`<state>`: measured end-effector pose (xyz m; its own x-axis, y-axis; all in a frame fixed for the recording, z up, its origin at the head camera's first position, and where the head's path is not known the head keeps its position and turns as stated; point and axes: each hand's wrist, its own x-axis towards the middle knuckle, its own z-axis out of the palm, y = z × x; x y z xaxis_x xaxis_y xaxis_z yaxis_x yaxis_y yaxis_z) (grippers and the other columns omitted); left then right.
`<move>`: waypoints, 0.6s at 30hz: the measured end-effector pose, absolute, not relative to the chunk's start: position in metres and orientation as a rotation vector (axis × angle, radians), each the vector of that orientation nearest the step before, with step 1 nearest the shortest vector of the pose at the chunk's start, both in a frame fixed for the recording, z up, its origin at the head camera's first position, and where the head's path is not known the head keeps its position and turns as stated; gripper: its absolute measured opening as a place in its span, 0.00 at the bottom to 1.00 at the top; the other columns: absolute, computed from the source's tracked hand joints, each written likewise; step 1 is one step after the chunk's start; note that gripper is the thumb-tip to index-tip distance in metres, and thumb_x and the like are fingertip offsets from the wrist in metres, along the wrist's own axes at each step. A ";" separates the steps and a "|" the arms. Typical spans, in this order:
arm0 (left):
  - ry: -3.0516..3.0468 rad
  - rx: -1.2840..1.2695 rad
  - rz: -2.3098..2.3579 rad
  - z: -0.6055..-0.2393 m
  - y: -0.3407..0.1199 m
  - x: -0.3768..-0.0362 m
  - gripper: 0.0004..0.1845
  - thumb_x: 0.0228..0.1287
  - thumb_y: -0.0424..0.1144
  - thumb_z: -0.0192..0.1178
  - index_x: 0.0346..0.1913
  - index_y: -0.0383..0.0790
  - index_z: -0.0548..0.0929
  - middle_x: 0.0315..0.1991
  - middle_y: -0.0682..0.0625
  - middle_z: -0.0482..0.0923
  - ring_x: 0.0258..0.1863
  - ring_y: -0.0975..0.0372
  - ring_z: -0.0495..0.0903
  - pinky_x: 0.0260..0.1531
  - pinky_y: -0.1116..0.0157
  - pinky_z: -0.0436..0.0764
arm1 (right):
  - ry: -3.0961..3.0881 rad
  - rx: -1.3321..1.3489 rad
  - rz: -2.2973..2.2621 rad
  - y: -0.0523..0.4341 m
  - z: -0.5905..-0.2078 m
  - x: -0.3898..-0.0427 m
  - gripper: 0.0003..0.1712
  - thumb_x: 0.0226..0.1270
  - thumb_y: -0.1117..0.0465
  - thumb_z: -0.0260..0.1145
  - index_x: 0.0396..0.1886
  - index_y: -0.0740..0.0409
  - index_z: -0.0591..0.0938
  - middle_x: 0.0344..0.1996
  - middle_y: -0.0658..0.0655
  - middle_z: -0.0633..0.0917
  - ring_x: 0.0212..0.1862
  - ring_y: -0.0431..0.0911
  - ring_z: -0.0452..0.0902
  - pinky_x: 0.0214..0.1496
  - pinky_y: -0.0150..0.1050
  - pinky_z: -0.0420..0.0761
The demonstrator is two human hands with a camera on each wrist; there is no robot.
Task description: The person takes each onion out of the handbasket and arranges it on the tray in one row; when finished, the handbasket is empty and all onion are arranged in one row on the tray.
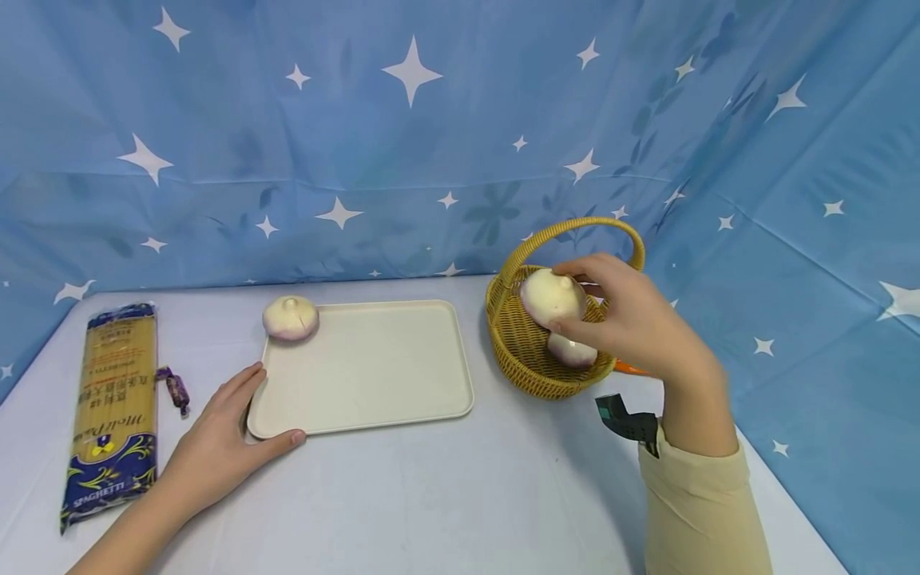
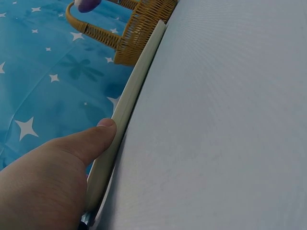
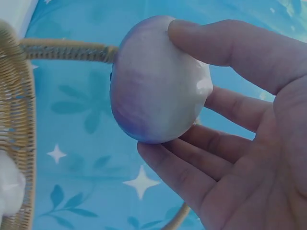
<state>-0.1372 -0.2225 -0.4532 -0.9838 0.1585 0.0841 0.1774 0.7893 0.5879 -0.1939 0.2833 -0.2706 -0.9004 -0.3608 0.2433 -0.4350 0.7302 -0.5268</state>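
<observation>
A: Right hand [image 1: 632,319]?
B: Raised over the woven yellow wicker basket with an arched handle [image 1: 528,363], forearm rising from six o'clock, wrist bent toward nine. Curled around a round white bulb tinged with purple, like a garlic head [image 1: 552,297]; thumb across one side, fingers [image 3: 192,167] cupped under the other, as seen from the right wrist. Bulb clear of the basket's rim, under the handle's arch.

A: Inside the basket?
B: One more white-and-purple bulb [image 1: 571,350], lying at the bottom, directly beneath the held one.

A: Left hand [image 1: 216,447]?
B: Flat on the pale grey tabletop [image 1: 446,495], fingers straight and relaxed, reaching toward one o'clock. Thumb [image 2: 93,139] pressed against the edge of the cream rectangular plastic tray [image 1: 374,375] at its seven-o'clock corner. Nothing gripped.

A: On the tray?
B: A third purple-tinged bulb [image 1: 290,317], sitting at the eleven-o'clock corner, overlapping the rim.

A: Elsewhere?
B: At nine o'clock from the tray, a long packet of spaghetti with a dark blue base [image 1: 111,411], and a small purple-wrapped sweet [image 1: 175,389] between packet and tray.
</observation>
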 end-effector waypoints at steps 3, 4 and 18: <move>-2.942 -0.271 -0.978 -0.454 -0.223 -0.138 0.66 0.62 0.67 0.77 0.84 0.22 0.57 0.85 0.29 0.53 0.81 0.29 0.54 0.68 0.23 0.64 | -2.788 0.677 0.886 0.278 -0.265 -0.188 0.33 0.67 0.60 0.83 0.70 0.52 0.82 0.64 0.49 0.82 0.61 0.49 0.79 0.66 0.57 0.81; -2.942 -0.272 -0.984 -0.454 -0.223 -0.138 0.66 0.62 0.67 0.77 0.84 0.22 0.57 0.85 0.29 0.53 0.82 0.29 0.54 0.69 0.23 0.63 | -2.783 0.686 0.887 0.275 -0.264 -0.186 0.33 0.67 0.59 0.83 0.70 0.52 0.82 0.65 0.49 0.82 0.62 0.49 0.79 0.66 0.57 0.81; -2.959 -0.260 -0.997 -0.454 -0.224 -0.138 0.67 0.61 0.69 0.77 0.84 0.23 0.56 0.85 0.29 0.52 0.81 0.29 0.54 0.69 0.23 0.63 | -2.643 0.828 0.908 0.237 -0.273 -0.197 0.36 0.67 0.55 0.84 0.72 0.52 0.81 0.63 0.48 0.82 0.59 0.44 0.79 0.62 0.50 0.83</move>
